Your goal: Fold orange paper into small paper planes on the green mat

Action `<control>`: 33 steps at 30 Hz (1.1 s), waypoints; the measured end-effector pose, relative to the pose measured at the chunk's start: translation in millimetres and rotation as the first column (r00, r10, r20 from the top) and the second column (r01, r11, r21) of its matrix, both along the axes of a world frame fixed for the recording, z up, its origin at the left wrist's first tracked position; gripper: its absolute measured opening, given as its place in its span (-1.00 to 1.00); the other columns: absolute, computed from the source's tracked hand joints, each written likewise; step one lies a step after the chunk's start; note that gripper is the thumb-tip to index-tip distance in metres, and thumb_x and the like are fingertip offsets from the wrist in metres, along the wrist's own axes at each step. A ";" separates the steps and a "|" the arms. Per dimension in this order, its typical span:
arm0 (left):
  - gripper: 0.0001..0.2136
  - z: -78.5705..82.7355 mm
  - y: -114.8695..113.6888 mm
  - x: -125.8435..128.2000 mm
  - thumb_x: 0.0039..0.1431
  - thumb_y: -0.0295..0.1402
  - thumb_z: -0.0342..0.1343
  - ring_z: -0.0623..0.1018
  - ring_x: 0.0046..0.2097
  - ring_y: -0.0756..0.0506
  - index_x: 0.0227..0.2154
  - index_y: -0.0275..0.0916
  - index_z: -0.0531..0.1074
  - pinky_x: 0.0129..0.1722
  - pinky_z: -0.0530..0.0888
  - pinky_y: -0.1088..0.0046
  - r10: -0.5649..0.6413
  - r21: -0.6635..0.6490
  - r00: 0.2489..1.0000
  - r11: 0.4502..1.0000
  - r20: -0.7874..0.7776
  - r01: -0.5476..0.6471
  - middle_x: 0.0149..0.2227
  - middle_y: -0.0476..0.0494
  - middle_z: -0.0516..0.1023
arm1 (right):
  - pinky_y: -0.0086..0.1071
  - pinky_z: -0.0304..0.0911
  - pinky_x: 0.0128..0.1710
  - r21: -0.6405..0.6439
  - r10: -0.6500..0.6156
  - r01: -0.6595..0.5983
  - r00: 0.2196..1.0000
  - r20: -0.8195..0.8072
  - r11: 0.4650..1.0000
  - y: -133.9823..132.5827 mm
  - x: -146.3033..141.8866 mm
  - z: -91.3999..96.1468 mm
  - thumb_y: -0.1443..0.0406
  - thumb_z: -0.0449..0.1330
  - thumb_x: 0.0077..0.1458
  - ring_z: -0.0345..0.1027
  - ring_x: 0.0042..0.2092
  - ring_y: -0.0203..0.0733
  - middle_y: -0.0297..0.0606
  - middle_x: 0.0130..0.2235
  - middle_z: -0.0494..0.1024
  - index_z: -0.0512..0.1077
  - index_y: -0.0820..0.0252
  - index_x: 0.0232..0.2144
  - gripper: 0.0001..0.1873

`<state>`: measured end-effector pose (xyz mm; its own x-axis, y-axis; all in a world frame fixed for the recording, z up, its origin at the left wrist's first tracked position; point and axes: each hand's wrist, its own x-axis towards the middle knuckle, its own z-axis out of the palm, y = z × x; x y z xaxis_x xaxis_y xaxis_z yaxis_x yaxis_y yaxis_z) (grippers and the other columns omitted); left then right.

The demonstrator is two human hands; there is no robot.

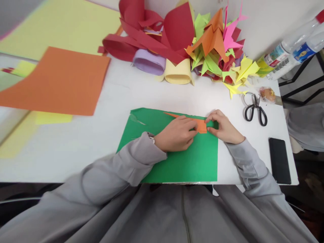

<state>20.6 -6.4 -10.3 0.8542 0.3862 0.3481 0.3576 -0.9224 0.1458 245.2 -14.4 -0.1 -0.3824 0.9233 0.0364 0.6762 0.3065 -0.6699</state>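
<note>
A narrow folded piece of orange paper (pixel 201 127) lies near the top edge of a green sheet (pixel 174 168), its left end tapering to a point. My left hand (pixel 176 133) is closed over the middle of the orange paper, thumb and fingers pressed together on it and hiding part of it. At the paper's right end, my right hand (pixel 224 127) has its bent index finger and thumb on the short edge, with the other fingers curled. The green sheet lies flat beneath both hands, its upper left corner slightly creased.
A large orange sheet (pixel 73 81) and yellow sheets lie to the left. Red curled paper (pixel 178 32), folded paper planes (pixel 212 40) and plastic bottles (pixel 278 55) stand along the back. Black-handled scissors (pixel 262 116) and a black phone (pixel 279 160) lie on the right.
</note>
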 end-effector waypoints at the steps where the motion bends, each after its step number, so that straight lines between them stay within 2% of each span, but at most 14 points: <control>1: -0.79 0.3 0.1 -0.3 0.15 -0.49 -0.06 0.42 -0.35 -0.08 -0.45 -0.27 0.48 -0.31 0.33 0.32 0.007 0.019 1.000 1.000 0.012 -0.007 -0.34 -0.17 0.49 | -0.18 0.24 -0.11 0.015 0.000 0.000 1.000 0.007 1.000 0.1 -0.5 -0.1 0.35 0.26 -0.07 0.30 -0.15 -0.12 -0.25 -0.20 0.39 0.42 0.10 -0.28 -0.77; 5: -0.81 3.0 3.5 -2.9 0.18 -0.45 -0.03 0.41 -0.23 -0.14 -0.40 -0.22 0.49 -0.27 0.34 0.25 0.086 0.074 0.994 0.993 0.070 -0.092 -0.26 -0.21 0.50 | -0.18 0.24 -0.15 0.067 -0.024 0.021 0.999 0.034 0.998 -0.2 -4.1 -0.6 0.20 0.27 0.00 0.30 -0.19 -0.11 -0.22 -0.21 0.43 0.40 0.11 -0.23 -0.75; 9: -0.82 2.9 11.6 -6.4 0.19 -0.39 0.00 0.41 -0.09 -0.20 -0.40 -0.23 0.50 -0.15 0.37 0.16 0.099 0.067 0.992 0.992 0.080 -0.104 -0.16 -0.26 0.50 | -0.17 0.24 -0.15 0.090 -0.049 0.042 0.996 0.076 0.995 -1.3 -6.7 -1.9 0.20 0.27 0.00 0.31 -0.17 -0.08 -0.20 -0.20 0.43 0.41 0.12 -0.21 -0.73; 14: -0.78 -2.8 18.7 -9.0 0.26 -0.42 -0.07 0.44 -0.12 -0.15 -0.29 -0.25 0.50 -0.20 0.40 0.27 0.091 0.060 0.996 0.994 0.012 -0.091 -0.18 -0.22 0.54 | -0.15 0.24 -0.11 0.115 -0.059 0.050 0.995 0.081 0.992 -1.4 -7.0 -4.1 0.22 0.27 0.00 0.32 -0.12 -0.05 -0.19 -0.17 0.45 0.42 0.11 -0.18 -0.71; 18: -0.76 -4.5 19.3 -9.8 0.30 -0.45 -0.11 0.45 -0.16 -0.12 -0.20 -0.26 0.48 -0.23 0.39 0.31 0.098 0.091 0.995 0.991 0.008 -0.098 -0.19 -0.20 0.56 | -0.15 0.24 -0.06 0.098 0.010 -0.008 1.000 -0.018 0.995 0.1 -6.1 -0.4 0.15 0.27 0.04 0.34 -0.11 -0.08 -0.21 -0.17 0.46 0.44 0.06 -0.17 -0.71; 23: -0.76 -3.4 20.0 -11.7 0.30 -0.48 -0.13 0.47 -0.22 -0.08 -0.17 -0.25 0.45 -0.25 0.37 0.36 0.101 0.073 0.994 0.992 0.043 -0.104 -0.22 -0.19 0.58 | -0.07 0.20 0.05 0.079 0.119 -0.110 0.986 -0.116 0.991 1.3 -5.6 1.7 0.08 0.39 -0.14 0.32 -0.01 -0.04 -0.20 -0.09 0.41 0.47 0.02 -0.19 -0.58; 28: -0.76 -2.0 21.3 -13.0 0.29 -0.47 -0.13 0.48 -0.25 -0.09 -0.24 -0.27 0.46 -0.28 0.37 0.37 0.120 0.069 0.992 0.990 0.048 -0.123 -0.26 -0.19 0.58 | -0.11 0.28 -0.01 0.146 0.147 -0.118 0.967 -0.208 0.982 1.0 -8.4 -1.1 0.16 0.28 0.03 0.36 -0.07 -0.09 -0.19 -0.16 0.44 0.49 0.05 -0.23 -0.77; 33: -0.75 1.8 19.8 -11.5 0.29 -0.25 -0.06 0.47 -0.25 -0.11 -0.26 -0.28 0.46 -0.27 0.38 0.35 0.081 0.055 0.996 0.995 0.038 -0.083 -0.29 -0.20 0.57 | -0.12 0.30 -0.06 0.187 0.169 -0.148 0.980 -0.104 0.971 0.8 -8.8 -3.0 0.20 0.21 0.10 0.37 -0.11 -0.09 -0.20 -0.22 0.47 0.53 0.05 -0.30 -0.87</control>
<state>9.1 13.4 -8.5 0.8071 0.4333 0.4010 0.4279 -0.8973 0.1084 236.4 -13.6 -3.1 -0.5064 0.8258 0.2482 0.5289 0.5248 -0.6669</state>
